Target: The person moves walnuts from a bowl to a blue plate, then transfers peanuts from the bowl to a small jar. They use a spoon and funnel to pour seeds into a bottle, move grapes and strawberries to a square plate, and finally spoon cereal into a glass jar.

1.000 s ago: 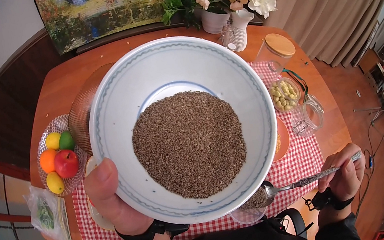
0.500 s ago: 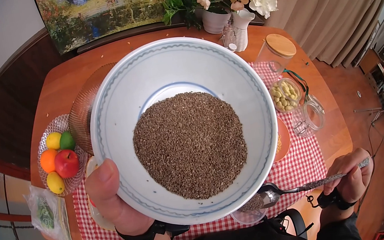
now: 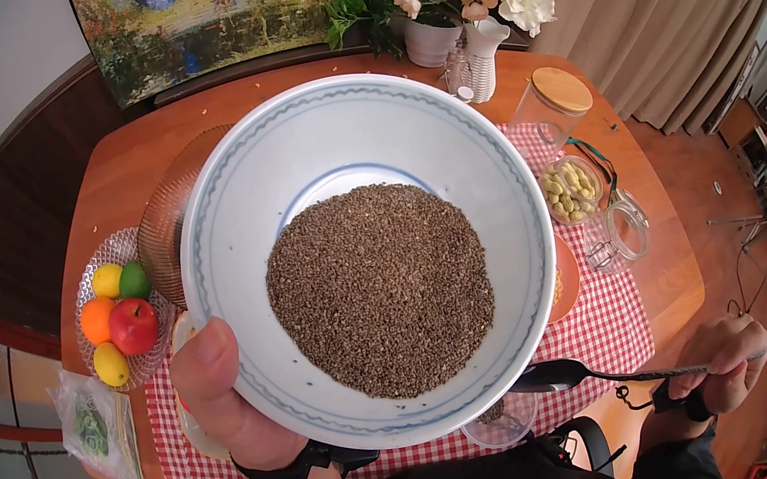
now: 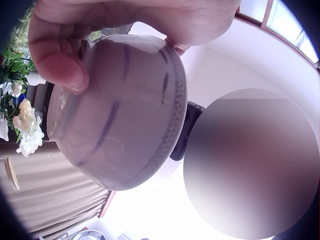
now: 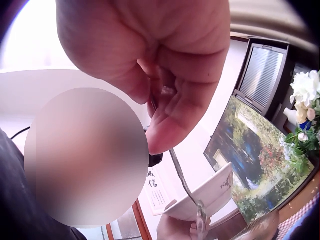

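Note:
A white bowl [image 3: 226, 205] with a blue-patterned rim is held up close to the head camera, a mound of small dark seeds [image 3: 380, 291] inside. My left hand [image 3: 222, 398] grips it at the near left, thumb at the rim; in the left wrist view, its fingers curl against the outer wall. My right hand [image 3: 729, 364] pinches the patterned handle of a metal spoon [image 3: 553, 375]. The spoon's head looks dark and turned over beside the bowl's lower right edge. Below it, a small clear cup [image 3: 512, 429] shows some dark seeds, partly hidden by the bowl.
A glass plate of fruit [image 3: 154, 354] and a plastic bag [image 3: 96, 430] lie at left. On the right stand a jar of green-yellow pieces [image 3: 570, 188], an open clip-top jar [image 3: 616, 236] and a wooden-lidded jar [image 3: 555, 99]. Flower vases [image 3: 481, 61] stand behind; a checked cloth [image 3: 612, 333] covers the table's front.
The right hand has moved right and turned the spoon over, so its head went from facing up to dark and tipped. The left hand and the bowl have hardly moved.

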Demonstrator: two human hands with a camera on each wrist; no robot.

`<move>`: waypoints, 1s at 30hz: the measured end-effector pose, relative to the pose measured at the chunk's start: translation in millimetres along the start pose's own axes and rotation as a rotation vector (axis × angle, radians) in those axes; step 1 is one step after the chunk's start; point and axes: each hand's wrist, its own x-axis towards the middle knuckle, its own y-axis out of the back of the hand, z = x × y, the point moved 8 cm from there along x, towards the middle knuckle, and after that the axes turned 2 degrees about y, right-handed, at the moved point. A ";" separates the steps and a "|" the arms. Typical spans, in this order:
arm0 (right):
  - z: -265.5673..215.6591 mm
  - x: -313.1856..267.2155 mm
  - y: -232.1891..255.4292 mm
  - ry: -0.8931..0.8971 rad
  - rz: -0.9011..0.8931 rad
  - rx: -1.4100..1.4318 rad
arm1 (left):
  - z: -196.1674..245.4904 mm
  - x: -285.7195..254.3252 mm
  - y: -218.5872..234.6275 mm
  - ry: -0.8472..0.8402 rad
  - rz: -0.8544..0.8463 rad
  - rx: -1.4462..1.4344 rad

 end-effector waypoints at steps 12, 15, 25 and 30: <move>-3.4 -10.1 24.1 -0.016 0.186 0.036 | 3.5 0.2 -11.0 -0.052 -0.050 -0.062; -1.7 -3.4 16.5 -0.041 0.085 0.052 | 4.2 -0.1 -9.1 -0.057 -0.035 -0.050; 0.4 -3.2 20.6 -0.033 0.085 0.075 | 3.8 0.3 -11.2 -0.048 -0.077 -0.060; -0.8 -8.2 45.2 -0.096 0.133 0.305 | 3.2 -0.8 -10.9 -0.037 -0.072 -0.108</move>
